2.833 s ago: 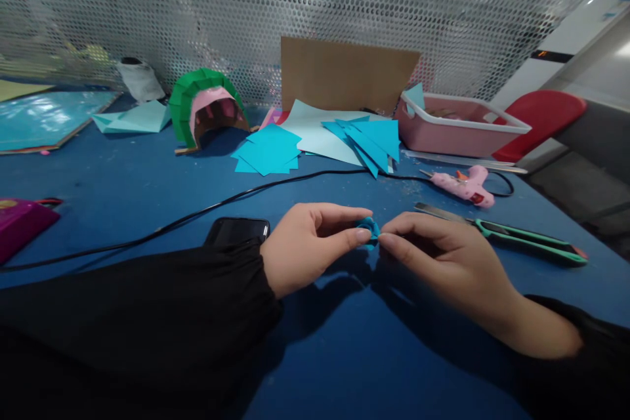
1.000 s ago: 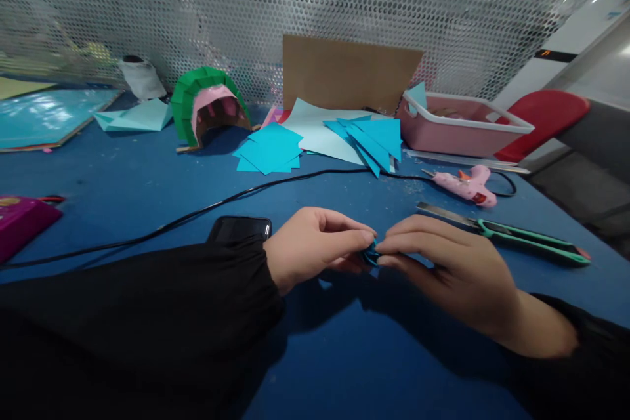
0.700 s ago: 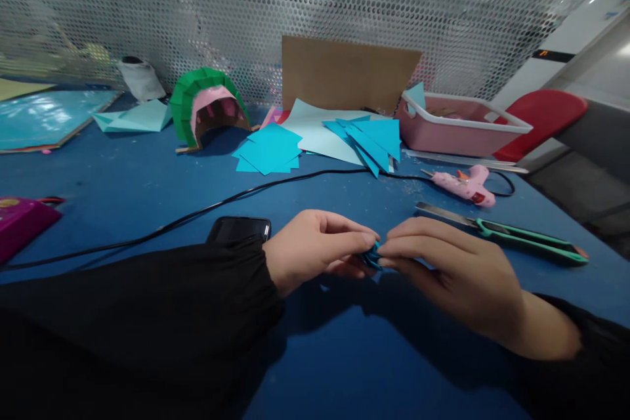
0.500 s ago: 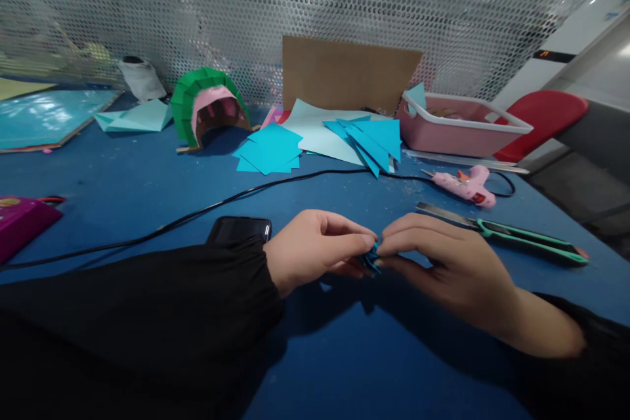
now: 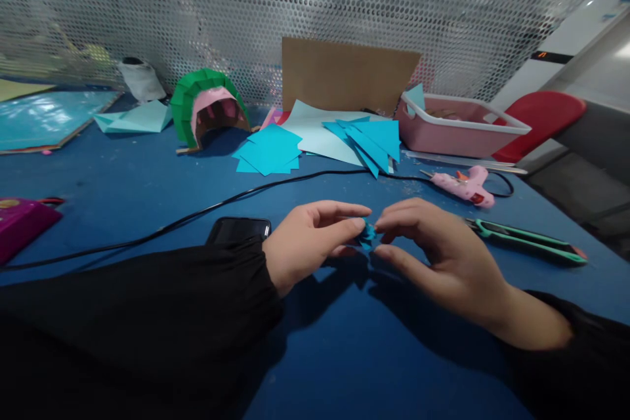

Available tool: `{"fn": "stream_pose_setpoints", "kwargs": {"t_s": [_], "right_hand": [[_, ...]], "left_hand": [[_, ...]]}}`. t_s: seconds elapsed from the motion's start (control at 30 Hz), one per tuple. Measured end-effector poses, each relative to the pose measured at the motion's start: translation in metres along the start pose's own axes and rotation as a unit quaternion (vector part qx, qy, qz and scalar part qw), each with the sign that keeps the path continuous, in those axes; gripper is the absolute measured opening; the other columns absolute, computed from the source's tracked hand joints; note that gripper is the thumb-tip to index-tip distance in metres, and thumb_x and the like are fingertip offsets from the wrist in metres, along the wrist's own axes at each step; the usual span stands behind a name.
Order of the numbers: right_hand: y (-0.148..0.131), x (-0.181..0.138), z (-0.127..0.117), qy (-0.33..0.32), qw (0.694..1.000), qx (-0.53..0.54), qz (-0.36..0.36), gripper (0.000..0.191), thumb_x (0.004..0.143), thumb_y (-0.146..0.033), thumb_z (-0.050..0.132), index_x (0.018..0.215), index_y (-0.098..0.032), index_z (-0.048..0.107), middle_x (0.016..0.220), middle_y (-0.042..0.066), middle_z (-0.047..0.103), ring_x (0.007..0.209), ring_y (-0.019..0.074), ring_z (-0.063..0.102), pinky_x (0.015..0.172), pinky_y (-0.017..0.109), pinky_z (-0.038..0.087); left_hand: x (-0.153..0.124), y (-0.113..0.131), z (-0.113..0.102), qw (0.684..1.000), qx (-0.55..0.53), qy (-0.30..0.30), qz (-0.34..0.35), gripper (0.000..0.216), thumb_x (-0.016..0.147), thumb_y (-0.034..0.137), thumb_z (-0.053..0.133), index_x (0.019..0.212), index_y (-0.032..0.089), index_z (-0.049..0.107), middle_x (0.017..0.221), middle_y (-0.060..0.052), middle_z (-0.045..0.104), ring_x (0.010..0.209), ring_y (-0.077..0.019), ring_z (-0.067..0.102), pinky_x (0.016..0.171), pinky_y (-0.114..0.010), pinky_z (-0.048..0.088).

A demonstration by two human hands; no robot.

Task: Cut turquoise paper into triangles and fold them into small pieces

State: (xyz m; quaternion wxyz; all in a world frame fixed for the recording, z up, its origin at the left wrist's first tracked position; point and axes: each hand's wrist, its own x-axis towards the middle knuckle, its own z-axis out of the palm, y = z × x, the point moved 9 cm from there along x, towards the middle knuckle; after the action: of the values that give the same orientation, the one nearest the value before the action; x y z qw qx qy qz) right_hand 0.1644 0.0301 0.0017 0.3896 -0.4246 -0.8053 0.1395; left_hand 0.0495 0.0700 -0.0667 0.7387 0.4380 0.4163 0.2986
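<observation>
My left hand (image 5: 315,239) pinches a small folded piece of blue paper (image 5: 367,234) between thumb and fingers, just above the blue table. Most of the paper is hidden behind the fingertips. Close on its right side, my right hand (image 5: 438,252) has its thumb and fingers apart, the fingertips right at the paper's edge; whether they touch it I cannot tell. Beyond the hands lie loose blue paper squares (image 5: 270,147) and a fan of folded blue paper pieces (image 5: 369,138).
A black phone (image 5: 241,230) lies by my left wrist. Scissors with green handles (image 5: 531,239) and a pink glue gun (image 5: 465,185) are on the right. A black cable (image 5: 236,198) crosses the table. Behind stand a green paper arch (image 5: 204,102), cardboard (image 5: 349,75) and a pink basket (image 5: 457,134).
Both hands have moved slightly up, away from me, with the paper. My right thumb and fingers have spread from their pinch, and the right hand now covers the scissor blades.
</observation>
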Motion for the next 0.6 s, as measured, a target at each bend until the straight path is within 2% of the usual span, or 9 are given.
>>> {"fn": "stream_pose_setpoints", "kwargs": {"t_s": [0.1, 0.2, 0.33, 0.6], "right_hand": [[0.008, 0.0, 0.0, -0.001, 0.998, 0.003, 0.06, 0.004, 0.087, -0.024, 0.057, 0.086, -0.021, 0.06, 0.079, 0.004, 0.063, 0.069, 0.0151, 0.06, 0.061, 0.026, 0.05], [0.013, -0.001, 0.007, -0.041, 0.994, 0.01, 0.098, 0.018, 0.089, -0.029, 0.055, 0.075, -0.02, 0.06, 0.068, 0.002, 0.061, 0.061, 0.0135, 0.056, 0.056, 0.025, 0.045], [0.02, -0.004, 0.009, -0.04, 0.988, 0.032, 0.145, 0.022, 0.087, -0.034, 0.057, 0.07, -0.019, 0.06, 0.064, 0.001, 0.058, 0.057, 0.013, 0.052, 0.052, 0.025, 0.042], [0.031, -0.009, 0.013, -0.052, 0.966, 0.135, 0.214, 0.029, 0.087, -0.043, 0.053, 0.072, -0.02, 0.06, 0.064, 0.001, 0.059, 0.058, 0.0138, 0.054, 0.053, 0.024, 0.044]], "left_hand": [[0.001, 0.006, -0.003, 0.999, -0.011, 0.011, 0.044, 0.014, 0.082, 0.012, 0.065, 0.095, 0.015, 0.068, 0.094, -0.003, 0.068, 0.079, -0.0076, 0.062, 0.072, -0.02, 0.049], [0.002, 0.01, -0.004, 0.998, -0.002, 0.01, 0.069, 0.011, 0.08, 0.009, 0.067, 0.089, 0.013, 0.064, 0.087, 0.0, 0.066, 0.073, -0.006, 0.059, 0.072, -0.02, 0.048], [0.001, 0.01, -0.002, 0.997, 0.02, -0.007, 0.069, 0.01, 0.078, 0.012, 0.069, 0.083, 0.012, 0.061, 0.076, 0.002, 0.061, 0.068, -0.0055, 0.056, 0.069, -0.02, 0.046], [0.0, 0.01, -0.001, 0.998, 0.029, 0.001, 0.056, 0.01, 0.077, 0.01, 0.069, 0.079, 0.012, 0.059, 0.073, 0.002, 0.062, 0.065, -0.0058, 0.058, 0.069, -0.021, 0.048]]}}
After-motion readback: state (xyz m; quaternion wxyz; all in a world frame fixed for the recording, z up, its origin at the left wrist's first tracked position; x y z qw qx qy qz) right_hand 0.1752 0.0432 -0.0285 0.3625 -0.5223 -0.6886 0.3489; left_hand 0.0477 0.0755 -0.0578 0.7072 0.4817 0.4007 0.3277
